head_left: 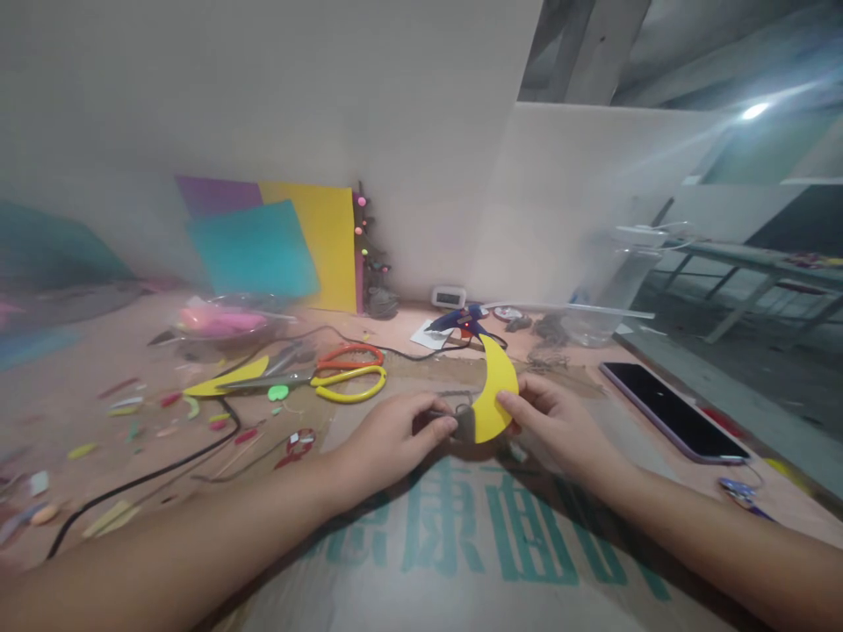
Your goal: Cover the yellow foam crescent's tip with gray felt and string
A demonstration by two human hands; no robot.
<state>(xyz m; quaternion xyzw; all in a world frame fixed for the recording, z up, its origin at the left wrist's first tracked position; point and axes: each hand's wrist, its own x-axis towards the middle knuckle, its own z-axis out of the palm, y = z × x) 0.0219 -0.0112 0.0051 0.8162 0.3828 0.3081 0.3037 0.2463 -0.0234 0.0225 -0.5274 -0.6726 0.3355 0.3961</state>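
Note:
A yellow crescent moon cutout (499, 386) stands tilted over the table, its lower end covered by a grey-brown wrap of what looks like twine (464, 425). My right hand (550, 417) pinches the crescent's outer edge between thumb and fingers. At the wrapped end, my left hand (412, 430) is closed, with a thin dark strand, apparently the same twine, between thumb and forefinger. Just behind the crescent's upper tip lies a blue hot glue gun (461, 318) with a small red light. Scissors (349, 373) with one red and one yellow handle rest left of my hands.
Colored sheets (309, 246) lean against the back wall. A black phone (672, 412) lies at right, near a clear plastic cup (602, 290). Foam scraps (132, 408) and a black cable (145, 474) spread over the left. A small white digital clock (448, 297) stands behind.

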